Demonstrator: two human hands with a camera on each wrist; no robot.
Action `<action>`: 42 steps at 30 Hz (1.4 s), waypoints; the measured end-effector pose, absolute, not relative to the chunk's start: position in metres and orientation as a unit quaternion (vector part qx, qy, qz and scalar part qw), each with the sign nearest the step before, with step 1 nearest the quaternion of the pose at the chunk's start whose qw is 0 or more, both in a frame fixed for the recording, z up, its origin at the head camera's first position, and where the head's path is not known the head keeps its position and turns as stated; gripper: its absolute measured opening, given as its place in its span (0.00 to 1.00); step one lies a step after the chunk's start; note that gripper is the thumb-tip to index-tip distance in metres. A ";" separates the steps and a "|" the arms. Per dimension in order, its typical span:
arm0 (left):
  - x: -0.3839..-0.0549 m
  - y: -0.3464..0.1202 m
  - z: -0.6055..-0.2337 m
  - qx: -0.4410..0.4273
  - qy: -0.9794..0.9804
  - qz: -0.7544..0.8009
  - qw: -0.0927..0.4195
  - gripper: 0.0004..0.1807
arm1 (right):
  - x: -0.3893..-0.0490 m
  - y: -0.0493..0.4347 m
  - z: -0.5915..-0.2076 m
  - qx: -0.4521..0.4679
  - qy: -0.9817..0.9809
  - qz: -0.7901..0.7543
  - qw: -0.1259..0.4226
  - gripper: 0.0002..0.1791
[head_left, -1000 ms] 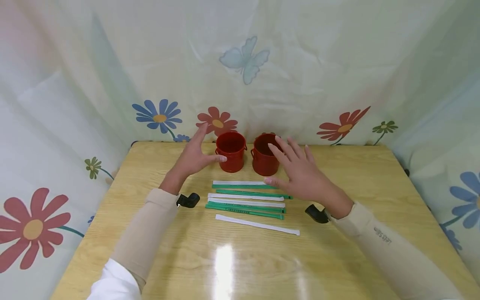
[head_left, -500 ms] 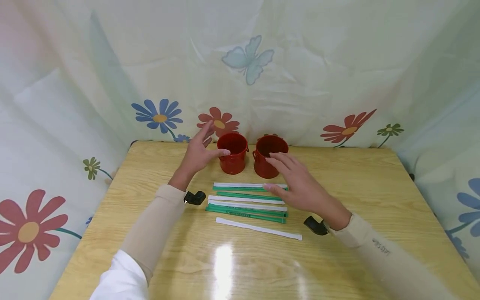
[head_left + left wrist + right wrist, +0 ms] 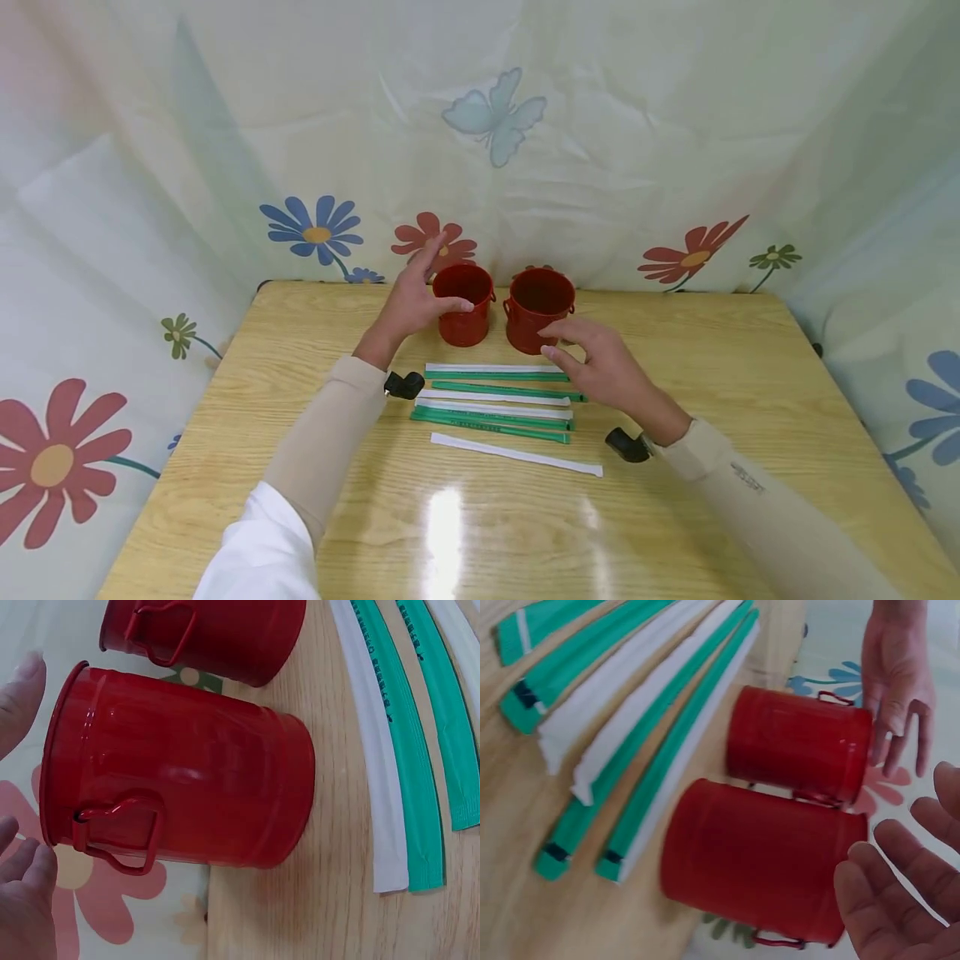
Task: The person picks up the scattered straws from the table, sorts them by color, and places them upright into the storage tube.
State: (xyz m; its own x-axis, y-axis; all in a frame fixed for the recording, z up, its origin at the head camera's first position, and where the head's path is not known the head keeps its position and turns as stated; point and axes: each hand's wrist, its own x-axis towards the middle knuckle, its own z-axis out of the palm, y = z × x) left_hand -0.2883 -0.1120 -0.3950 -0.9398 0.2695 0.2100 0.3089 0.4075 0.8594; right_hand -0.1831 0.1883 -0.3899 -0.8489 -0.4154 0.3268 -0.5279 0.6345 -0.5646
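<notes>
Two red buckets, upright side by side near the table's far edge, a narrow gap between them. Left bucket (image 3: 463,329): interior dark, bottom not discernible; part of its rim hidden by the thumb. Right bucket (image 3: 525,327): interior likewise dark; lower right side covered by fingers. In the left wrist view the right bucket is cut off at the top.

Left hand (image 3: 412,302): thumb and fingers spread about the left bucket's rim, nothing gripped; contact cannot be determined. The left wrist view crops most of this hand. Right hand (image 3: 606,365): thumb and fingers parted at the right bucket's near right side, nothing held; contact also unclear. The right wrist view is slightly blurred.

Nearer the person, green and white strips (image 3: 495,398) lie in a rough row, printing too small to read; a lone white strip (image 3: 517,455) lies nearest. Right sleeve (image 3: 772,508): lettering illegible. Behind the table (image 3: 525,533), a flowered curtain (image 3: 615,125), cut off by the frame.
</notes>
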 end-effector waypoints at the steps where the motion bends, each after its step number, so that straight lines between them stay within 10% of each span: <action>1: -0.288 -0.111 -0.395 -0.173 -0.843 -0.510 0.019 0.59 | -0.184 0.189 -0.393 0.260 -0.899 0.341 0.084 0.13; 42: -0.292 -0.107 -0.400 -0.199 -0.827 -0.525 -0.001 0.60 | -0.205 0.178 -0.448 0.299 -0.948 0.094 -0.063 0.12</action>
State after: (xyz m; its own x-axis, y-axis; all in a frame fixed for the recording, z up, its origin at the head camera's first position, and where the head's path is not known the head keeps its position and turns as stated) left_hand -0.2921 -0.1069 -0.4003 -0.9204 0.3314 0.2074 0.3286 0.3687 0.8695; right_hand -0.2054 0.1781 -0.4481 -0.8136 -0.5779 -0.0634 -0.5543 0.8040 -0.2153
